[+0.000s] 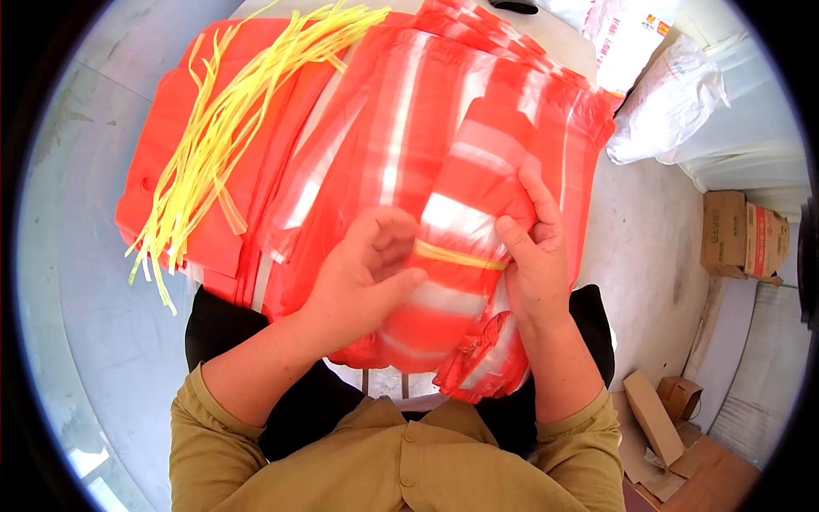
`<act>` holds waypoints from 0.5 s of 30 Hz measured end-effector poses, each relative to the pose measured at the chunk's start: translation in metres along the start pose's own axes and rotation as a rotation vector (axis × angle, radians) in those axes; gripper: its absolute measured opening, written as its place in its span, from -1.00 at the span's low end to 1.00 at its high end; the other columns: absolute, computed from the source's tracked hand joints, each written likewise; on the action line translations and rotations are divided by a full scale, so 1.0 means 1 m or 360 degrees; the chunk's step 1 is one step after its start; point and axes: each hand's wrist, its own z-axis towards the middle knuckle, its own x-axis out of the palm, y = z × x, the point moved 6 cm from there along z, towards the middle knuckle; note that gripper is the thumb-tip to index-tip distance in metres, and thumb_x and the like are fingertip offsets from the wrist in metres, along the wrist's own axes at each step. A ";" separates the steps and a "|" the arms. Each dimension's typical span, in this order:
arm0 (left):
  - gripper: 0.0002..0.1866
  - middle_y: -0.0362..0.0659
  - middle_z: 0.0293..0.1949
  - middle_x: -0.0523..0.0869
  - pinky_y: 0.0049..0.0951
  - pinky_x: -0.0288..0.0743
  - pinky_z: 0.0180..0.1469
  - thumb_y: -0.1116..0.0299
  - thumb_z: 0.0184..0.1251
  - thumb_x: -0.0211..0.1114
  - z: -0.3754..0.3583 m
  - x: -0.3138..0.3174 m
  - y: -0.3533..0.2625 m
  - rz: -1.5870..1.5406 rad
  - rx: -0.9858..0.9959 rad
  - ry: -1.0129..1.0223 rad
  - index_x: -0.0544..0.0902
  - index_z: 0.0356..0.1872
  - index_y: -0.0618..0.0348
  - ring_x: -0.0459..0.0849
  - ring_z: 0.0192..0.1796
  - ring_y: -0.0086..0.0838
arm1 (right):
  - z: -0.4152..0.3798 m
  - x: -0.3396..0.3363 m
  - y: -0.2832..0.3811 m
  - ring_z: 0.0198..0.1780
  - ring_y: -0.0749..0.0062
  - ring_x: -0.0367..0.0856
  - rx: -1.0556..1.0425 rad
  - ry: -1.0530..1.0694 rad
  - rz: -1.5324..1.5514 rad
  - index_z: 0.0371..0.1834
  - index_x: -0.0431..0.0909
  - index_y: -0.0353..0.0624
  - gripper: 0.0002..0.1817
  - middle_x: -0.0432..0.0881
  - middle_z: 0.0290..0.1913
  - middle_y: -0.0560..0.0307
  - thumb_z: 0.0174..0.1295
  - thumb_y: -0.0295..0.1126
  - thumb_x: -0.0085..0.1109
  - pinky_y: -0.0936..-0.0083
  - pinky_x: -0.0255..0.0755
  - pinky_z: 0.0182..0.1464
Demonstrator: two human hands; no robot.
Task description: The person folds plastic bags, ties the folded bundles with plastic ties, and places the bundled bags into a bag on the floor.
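Observation:
A folded bundle of red-and-white striped plastic bags [465, 218] lies in front of me, with a yellow tie strip [461, 255] around its middle. My right hand [537, 256] grips the bundle's right edge, thumb on top near the strip. At the bundle's left side is my left hand [363, 277], fingers loosely curled and apart from the thumb, holding nothing that I can see. Beneath spreads a large stack of similar striped bags [388, 111]. A crumpled bag end [486, 363] hangs below the bundle, over my lap.
Loose yellow strips [230, 124] lie across plain red bags [183, 111] on the left. White sacks [670, 102] stand at the upper right. Cardboard boxes [742, 235] sit along the right wall, and flattened cardboard pieces [657, 418] are on the floor at lower right.

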 end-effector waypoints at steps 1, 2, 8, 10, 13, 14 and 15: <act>-0.44 -0.12 0.34 0.54 -0.40 0.50 0.35 0.66 0.49 0.30 0.000 0.004 -0.002 0.0003 -0.0038 -0.0045 0.34 0.43 0.23 0.58 0.35 -0.47 | 0.001 0.000 0.002 0.38 0.40 0.55 -0.0016 -0.0010 0.0011 0.61 0.29 -0.27 -0.32 0.53 0.44 0.04 0.42 -0.60 0.26 0.44 0.49 0.36; -0.35 -0.07 0.43 0.50 -0.36 0.49 0.40 0.66 0.49 0.29 0.000 0.005 -0.004 0.0005 -0.0077 -0.0091 0.26 0.53 0.25 0.55 0.42 -0.43 | 0.002 0.001 0.006 0.45 0.38 0.48 -0.0039 0.0051 -0.0032 0.64 0.24 -0.23 -0.28 0.44 0.52 0.05 0.43 -0.60 0.24 0.41 0.43 0.43; -0.27 -0.03 0.46 0.49 -0.38 0.48 0.41 0.64 0.51 0.21 0.004 0.004 0.001 -0.0019 -0.0189 0.0077 0.12 0.63 0.35 0.55 0.41 -0.43 | 0.004 0.016 0.015 0.56 0.29 0.37 -0.0189 0.0354 -0.0376 0.78 -0.09 -0.09 -0.10 0.14 0.70 -0.02 0.47 -0.53 0.21 0.34 0.34 0.52; -0.28 -0.02 0.45 0.51 -0.36 0.50 0.40 0.64 0.52 0.19 0.008 0.002 -0.002 -0.0181 -0.0245 -0.0003 0.12 0.63 0.35 0.58 0.39 -0.43 | 0.003 0.008 0.002 0.52 0.26 0.41 0.0040 0.0342 -0.0375 0.79 -0.17 -0.07 -0.07 0.10 0.70 -0.08 0.48 -0.50 0.21 0.33 0.36 0.49; -0.30 -0.02 0.43 0.53 -0.35 0.51 0.39 0.63 0.54 0.17 0.009 -0.001 0.001 -0.0242 -0.0314 -0.0055 0.13 0.63 0.35 0.60 0.36 -0.43 | 0.003 -0.003 0.000 0.38 0.26 0.51 0.0098 0.0182 -0.0596 0.78 -0.21 -0.13 -0.07 0.18 0.62 -0.11 0.49 -0.51 0.18 0.37 0.51 0.33; -0.30 -0.02 0.42 0.54 -0.35 0.52 0.38 0.63 0.54 0.17 0.009 -0.003 0.002 -0.0233 -0.0336 -0.0062 0.13 0.63 0.35 0.60 0.35 -0.43 | 0.002 -0.003 0.001 0.34 0.29 0.54 0.0095 0.0197 -0.0623 0.78 -0.20 -0.13 -0.08 0.21 0.60 -0.12 0.50 -0.49 0.18 0.39 0.51 0.31; -0.29 -0.02 0.43 0.54 -0.34 0.52 0.39 0.57 0.55 0.22 0.009 -0.003 0.002 -0.0234 -0.0330 -0.0036 0.13 0.63 0.34 0.61 0.36 -0.43 | 0.001 -0.002 0.003 0.30 0.31 0.57 0.0092 0.0210 -0.0649 0.78 -0.20 -0.12 -0.09 0.25 0.57 -0.13 0.51 -0.48 0.17 0.41 0.52 0.30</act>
